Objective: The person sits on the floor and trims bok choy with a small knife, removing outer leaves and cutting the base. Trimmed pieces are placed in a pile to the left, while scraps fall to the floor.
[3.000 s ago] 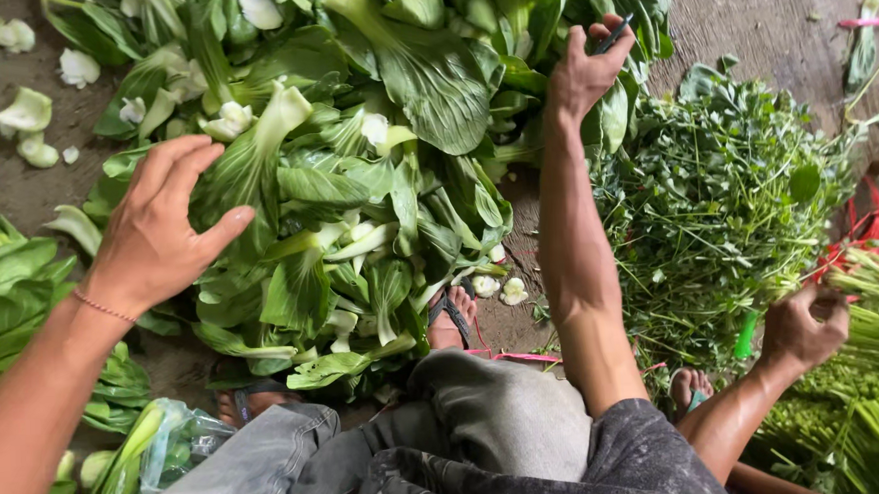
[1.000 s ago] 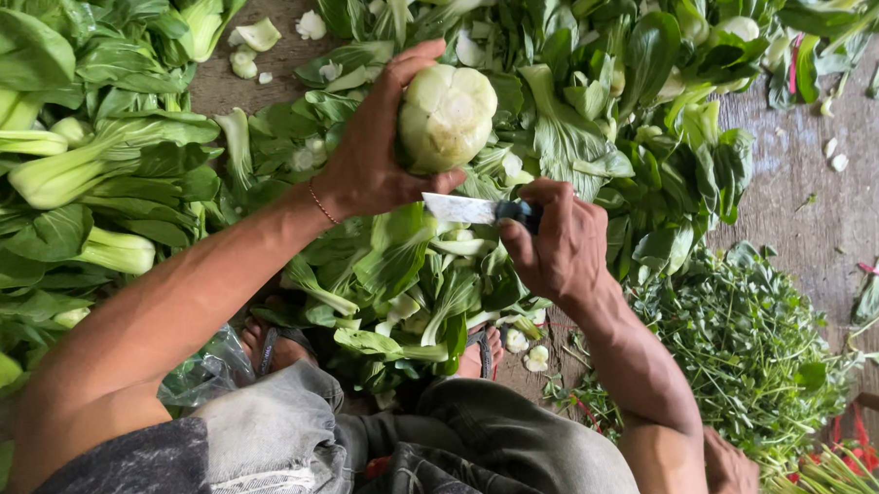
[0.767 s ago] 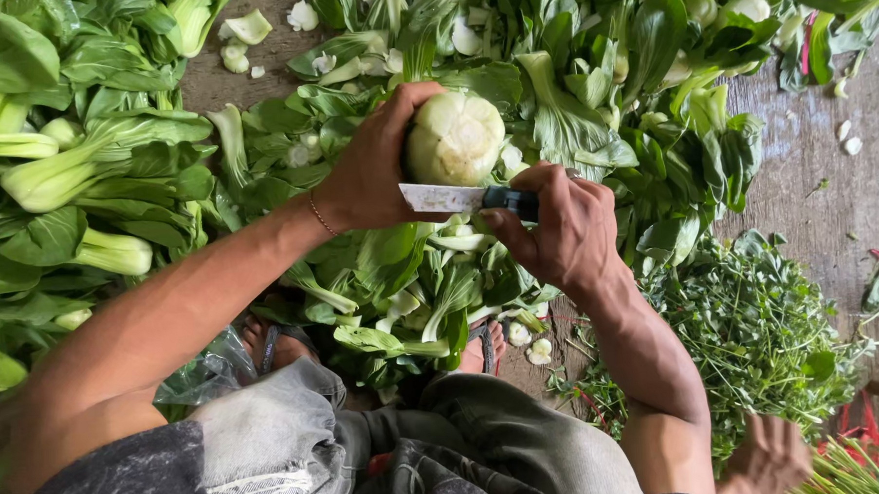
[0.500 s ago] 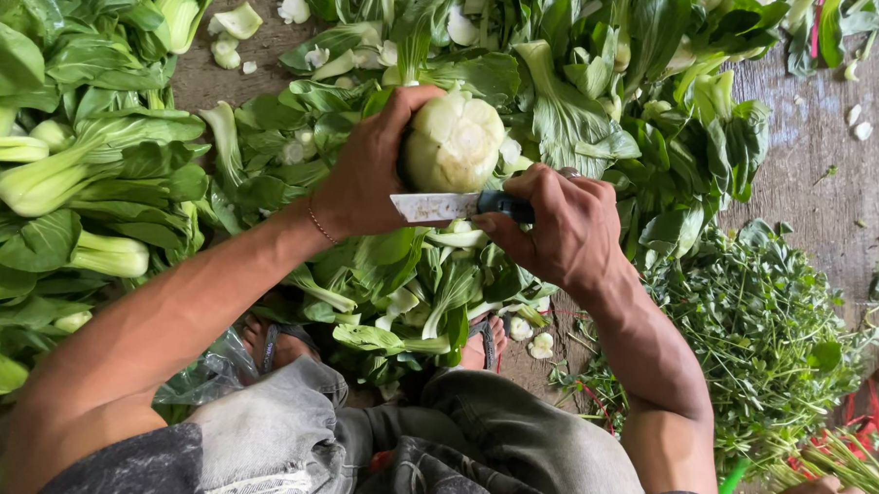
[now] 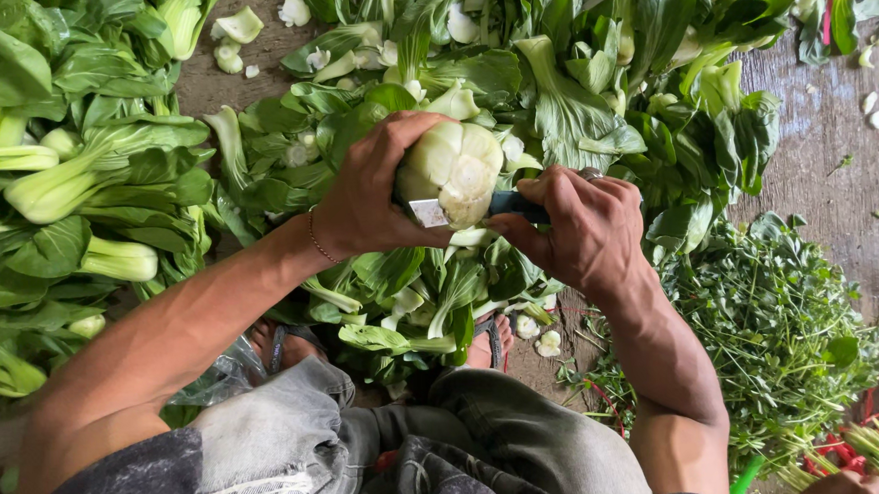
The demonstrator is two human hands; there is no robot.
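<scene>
My left hand (image 5: 365,196) grips a bok choy (image 5: 453,169) by its pale stem base, held up in front of me with the cut end facing the camera. My right hand (image 5: 575,228) is closed on a knife (image 5: 463,210) with a dark handle. Its blade lies across the underside of the bok choy's base, touching it. Below both hands lies a heap of loose bok choy leaves (image 5: 402,297).
Whole bok choy (image 5: 67,182) are piled at left and across the top. Pale cut stem ends (image 5: 545,343) lie on the wooden floor (image 5: 825,136). A bundle of small-leafed greens (image 5: 774,333) sits at right. My knees (image 5: 300,427) and sandalled feet are below.
Three seconds ago both hands reached empty into the leaf pile. Since then the left took up a bok choy and the right a knife; the blade has pushed further into the base.
</scene>
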